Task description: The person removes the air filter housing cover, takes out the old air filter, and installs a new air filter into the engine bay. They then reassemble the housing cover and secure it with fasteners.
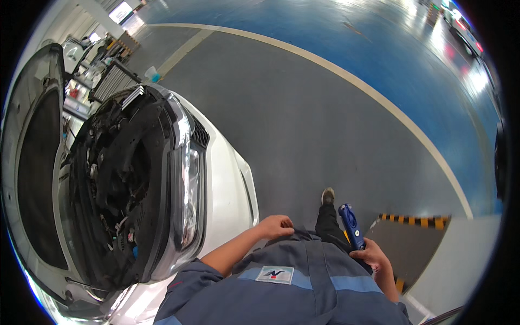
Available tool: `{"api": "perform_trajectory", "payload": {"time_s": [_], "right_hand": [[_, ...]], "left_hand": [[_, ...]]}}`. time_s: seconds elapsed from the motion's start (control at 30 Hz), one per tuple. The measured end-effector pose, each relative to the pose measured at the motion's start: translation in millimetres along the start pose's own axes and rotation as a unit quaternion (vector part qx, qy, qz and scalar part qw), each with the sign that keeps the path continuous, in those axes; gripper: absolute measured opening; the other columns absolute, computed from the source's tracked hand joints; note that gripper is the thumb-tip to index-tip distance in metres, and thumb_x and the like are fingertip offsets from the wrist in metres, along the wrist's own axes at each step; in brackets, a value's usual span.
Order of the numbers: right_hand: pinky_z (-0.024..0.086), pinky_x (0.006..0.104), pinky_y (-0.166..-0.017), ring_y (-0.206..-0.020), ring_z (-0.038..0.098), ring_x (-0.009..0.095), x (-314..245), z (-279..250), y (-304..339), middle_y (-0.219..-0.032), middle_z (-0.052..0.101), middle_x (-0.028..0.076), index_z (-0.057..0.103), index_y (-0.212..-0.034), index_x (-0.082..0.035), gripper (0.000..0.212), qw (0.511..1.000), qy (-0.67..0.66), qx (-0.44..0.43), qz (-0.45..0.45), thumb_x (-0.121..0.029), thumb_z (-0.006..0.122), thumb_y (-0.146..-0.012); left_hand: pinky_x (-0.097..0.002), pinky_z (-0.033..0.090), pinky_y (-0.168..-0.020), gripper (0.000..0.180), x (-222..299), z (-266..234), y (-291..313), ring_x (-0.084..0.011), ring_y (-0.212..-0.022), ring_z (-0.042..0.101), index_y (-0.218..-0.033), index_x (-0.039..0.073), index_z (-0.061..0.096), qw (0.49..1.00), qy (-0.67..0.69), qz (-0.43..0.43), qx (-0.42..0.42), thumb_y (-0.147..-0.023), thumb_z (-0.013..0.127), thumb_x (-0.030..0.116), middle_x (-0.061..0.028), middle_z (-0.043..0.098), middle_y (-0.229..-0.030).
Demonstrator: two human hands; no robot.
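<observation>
My right hand [371, 254] is wrapped round the lower end of a long blue handheld device [352, 226] with a dark slot along its body; I cannot make out its exact kind. It points away from me beside my right leg. My left hand [277, 226] hangs in front of my waist with its fingers curled loosely together and nothing seen in them. It is near the front bumper [230, 184] of a white car on my left, apart from it. The car's hood [40, 157] stands raised over the dark engine bay [122, 179].
A grey floor [281, 124] stretches ahead to a pale line and a blue lane [379, 43]. A black-and-yellow striped edge [414, 221] lies at my right, by a white surface [471, 260]. A grey tool cabinet [115, 81] stands beyond the car. Another car [466, 35] is far right.
</observation>
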State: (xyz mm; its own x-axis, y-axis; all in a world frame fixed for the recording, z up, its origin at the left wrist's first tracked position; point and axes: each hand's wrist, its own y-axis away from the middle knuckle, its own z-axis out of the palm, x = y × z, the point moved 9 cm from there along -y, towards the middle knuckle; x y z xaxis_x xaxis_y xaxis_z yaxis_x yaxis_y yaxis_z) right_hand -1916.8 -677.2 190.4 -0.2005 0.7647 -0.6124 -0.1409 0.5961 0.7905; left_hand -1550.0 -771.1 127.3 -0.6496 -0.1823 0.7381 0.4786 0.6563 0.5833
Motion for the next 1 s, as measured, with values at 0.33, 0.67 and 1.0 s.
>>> {"api": "perform_trajectory", "payload": {"time_s": [0.33, 0.67, 1.0], "right_hand": [[0.058, 0.0406, -0.091, -0.097, 0.076, 0.028, -303.4, -64.3, -225.9, -0.105, 0.078, 0.017, 0.068, -0.126, -0.001, 0.059, 0.938, 0.325, -0.077, -0.088, -0.019, 0.090, -0.075], [0.058, 0.0555, -0.087, -0.102, 0.073, 0.048, -542.1, -70.9, -468.8, -0.102, 0.077, 0.026, 0.063, -0.113, -0.004, 0.053, 0.827, 0.549, 0.081, -0.088, -0.034, 0.088, -0.077], [0.059, 0.0537, -0.090, -0.102, 0.074, 0.047, -808.1, 61.1, -715.4, -0.102, 0.077, 0.027, 0.064, -0.111, -0.003, 0.061, 0.813, 0.563, 0.041, -0.145, -0.042, 0.091, -0.073]], "left_hand": [[-0.0416, 0.045, -0.109, 0.032, 102.4, -177.8, -116.4, -0.0278, -0.123, 0.062, -0.118, 0.010, 0.076, 0.985, 0.164, 0.056, 0.004, -0.099, 0.073, 0.035, -0.0144, 0.068, -0.121], [-0.0404, 0.046, -0.108, 0.039, 72.3, -439.2, -308.8, -0.0262, -0.124, 0.063, -0.137, 0.011, 0.061, 0.984, 0.171, 0.034, -0.025, -0.109, 0.052, 0.037, -0.0136, 0.068, -0.135], [-0.0321, 0.050, -0.096, 0.037, -7.0, -727.7, -370.6, -0.0151, -0.109, 0.065, -0.122, 0.007, 0.066, 0.937, 0.317, 0.000, 0.149, -0.105, 0.067, 0.040, -0.0065, 0.073, -0.116]]}}
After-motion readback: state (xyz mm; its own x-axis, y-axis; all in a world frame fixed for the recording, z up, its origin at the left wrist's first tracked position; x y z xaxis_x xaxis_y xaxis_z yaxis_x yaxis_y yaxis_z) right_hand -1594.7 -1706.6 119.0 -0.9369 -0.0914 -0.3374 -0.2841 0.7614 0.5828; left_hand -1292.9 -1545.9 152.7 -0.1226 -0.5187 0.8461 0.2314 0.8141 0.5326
